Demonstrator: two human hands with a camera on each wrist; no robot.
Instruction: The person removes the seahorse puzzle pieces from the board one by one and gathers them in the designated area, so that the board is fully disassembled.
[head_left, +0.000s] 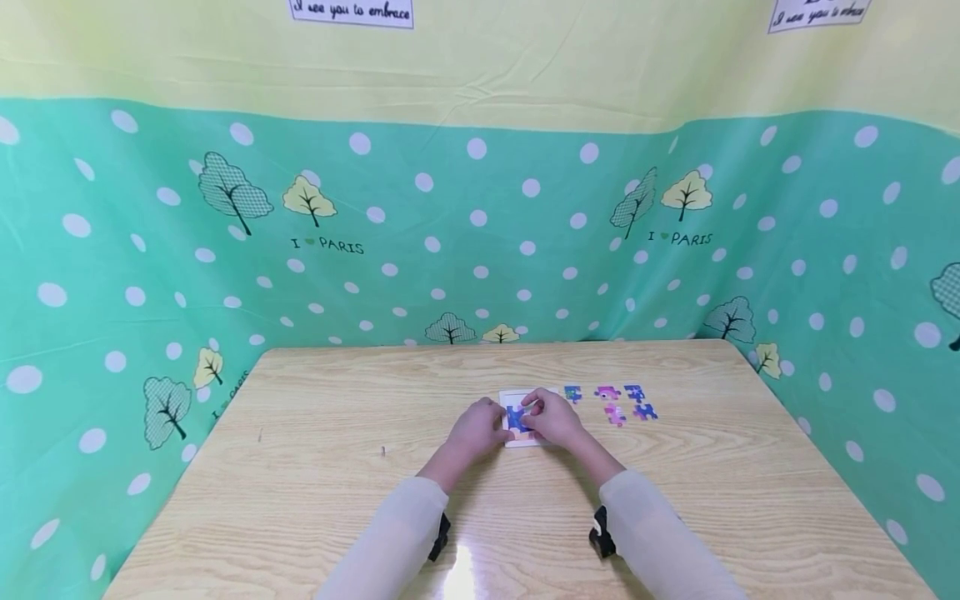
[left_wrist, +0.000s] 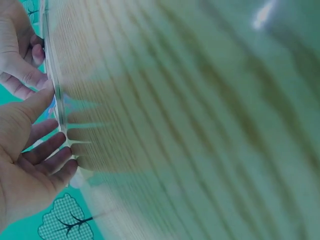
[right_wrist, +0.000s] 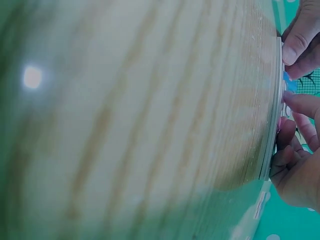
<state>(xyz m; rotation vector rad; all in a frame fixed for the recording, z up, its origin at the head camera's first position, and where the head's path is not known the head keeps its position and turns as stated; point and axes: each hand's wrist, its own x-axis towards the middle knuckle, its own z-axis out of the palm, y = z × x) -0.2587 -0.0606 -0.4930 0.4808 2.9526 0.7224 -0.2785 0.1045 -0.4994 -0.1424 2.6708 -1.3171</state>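
A white-framed puzzle tray (head_left: 528,443) lies on the table between the two hands, with blue and orange artwork inside it. My left hand (head_left: 478,428) rests at the tray's left edge; its thumb reaches onto the frame and, in the left wrist view, its fingers (left_wrist: 50,147) are spread and relaxed. From the right, my right hand (head_left: 558,417) reaches over the tray, thumb and index finger pinching a blue puzzle piece (head_left: 516,419) low over the artwork. That hand (right_wrist: 300,165) covers the tray's right part.
Several loose pieces lie right of the tray, among them a blue-green one (head_left: 572,393), a pink one (head_left: 615,415) and a blue one (head_left: 645,412). A tiny dark object (head_left: 383,451) sits on the wooden table (head_left: 315,500) at left. Patterned cloth (head_left: 480,242) hangs behind and at both sides.
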